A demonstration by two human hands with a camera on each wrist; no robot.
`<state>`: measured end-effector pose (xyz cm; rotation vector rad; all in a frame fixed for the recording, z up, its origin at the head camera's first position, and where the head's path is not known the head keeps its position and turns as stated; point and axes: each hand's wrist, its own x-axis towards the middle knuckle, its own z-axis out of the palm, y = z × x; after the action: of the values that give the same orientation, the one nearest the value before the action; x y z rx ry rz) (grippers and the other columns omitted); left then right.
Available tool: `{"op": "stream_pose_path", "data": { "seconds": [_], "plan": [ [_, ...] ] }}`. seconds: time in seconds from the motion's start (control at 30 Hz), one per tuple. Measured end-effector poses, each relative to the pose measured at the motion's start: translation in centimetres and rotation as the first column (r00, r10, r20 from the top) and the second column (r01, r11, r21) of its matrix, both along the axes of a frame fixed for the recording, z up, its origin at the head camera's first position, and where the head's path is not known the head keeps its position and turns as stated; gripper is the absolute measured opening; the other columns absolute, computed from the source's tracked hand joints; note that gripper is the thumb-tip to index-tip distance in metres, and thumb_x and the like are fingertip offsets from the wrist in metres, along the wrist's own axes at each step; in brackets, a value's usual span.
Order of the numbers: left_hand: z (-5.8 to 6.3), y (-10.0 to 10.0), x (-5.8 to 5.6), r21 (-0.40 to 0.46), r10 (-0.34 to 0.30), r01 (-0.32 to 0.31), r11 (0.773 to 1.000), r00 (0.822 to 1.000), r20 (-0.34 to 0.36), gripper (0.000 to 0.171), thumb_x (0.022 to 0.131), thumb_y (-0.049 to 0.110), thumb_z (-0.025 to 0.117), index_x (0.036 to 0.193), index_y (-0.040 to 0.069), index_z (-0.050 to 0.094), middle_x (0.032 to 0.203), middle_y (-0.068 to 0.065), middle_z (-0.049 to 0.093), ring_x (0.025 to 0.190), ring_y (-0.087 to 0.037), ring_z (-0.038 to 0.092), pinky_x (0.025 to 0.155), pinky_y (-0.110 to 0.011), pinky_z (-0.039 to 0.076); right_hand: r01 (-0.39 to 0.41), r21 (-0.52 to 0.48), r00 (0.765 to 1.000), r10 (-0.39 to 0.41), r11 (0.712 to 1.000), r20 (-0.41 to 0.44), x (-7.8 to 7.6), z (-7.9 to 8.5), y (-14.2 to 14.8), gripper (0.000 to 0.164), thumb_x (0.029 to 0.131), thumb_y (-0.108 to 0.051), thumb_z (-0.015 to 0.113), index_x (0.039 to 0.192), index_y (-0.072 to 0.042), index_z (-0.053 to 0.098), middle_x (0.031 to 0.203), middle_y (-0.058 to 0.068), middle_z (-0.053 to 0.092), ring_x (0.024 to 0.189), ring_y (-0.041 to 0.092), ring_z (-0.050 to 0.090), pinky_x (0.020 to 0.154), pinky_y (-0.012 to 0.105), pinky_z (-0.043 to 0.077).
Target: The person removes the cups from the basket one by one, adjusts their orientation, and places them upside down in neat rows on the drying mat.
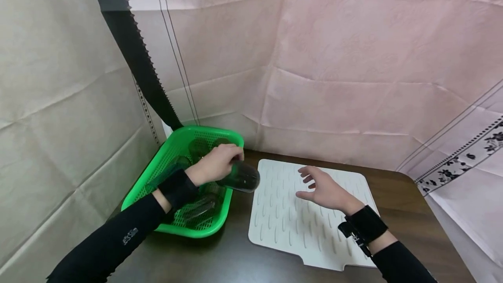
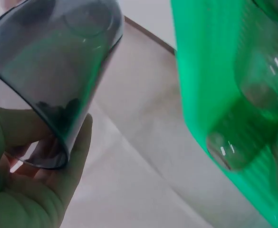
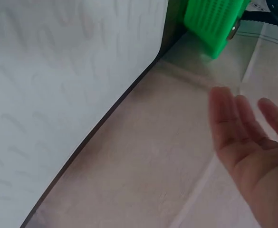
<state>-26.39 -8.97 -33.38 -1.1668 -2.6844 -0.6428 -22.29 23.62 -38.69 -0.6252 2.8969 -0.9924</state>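
A dark, see-through drinking glass (image 1: 242, 177) is tilted over the right rim of the green basket (image 1: 129, 196). My left hand (image 1: 217, 163) grips it near its open end, and the left wrist view shows the fingers and thumb around the rim of the glass (image 2: 58, 71). More clear and dark glasses (image 1: 202, 209) lie inside the basket, partly hidden by my left arm. Above the white ridged mat (image 1: 275, 213) hovers my right hand (image 1: 324, 189), its fingers loosely bent and holding nothing. In the right wrist view the right hand (image 3: 248, 142) appears apart from anything.
A brown wooden table (image 1: 408, 213) carries the basket on the left and the mat on the right. Pale patterned cloth (image 1: 334, 56) hangs behind and beside the table. A black jagged-edged strip (image 1: 137, 51) runs down the cloth behind the basket.
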Motion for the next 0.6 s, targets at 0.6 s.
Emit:
{"op": "stream_pose_path", "data": {
  "seconds": [0.6],
  "plan": [
    [-2.4,4.7,1.6,0.450,0.040,-0.147,0.881,0.970,0.238,0.033,0.084,-0.019,0.051,0.092,0.011,0.060,0.090,0.001,0.061,0.083,-0.015,0.057,0.078,-0.032,0.048,-0.101,-0.376,0.988,0.137,0.921,0.071,1.1,2.0,-2.4,0.046,0.089,-0.020,0.067,0.128,-0.006,0.047,0.126,0.013,0.051,0.114,0.033,0.054,0.088,0.038,0.048]
  ]
}}
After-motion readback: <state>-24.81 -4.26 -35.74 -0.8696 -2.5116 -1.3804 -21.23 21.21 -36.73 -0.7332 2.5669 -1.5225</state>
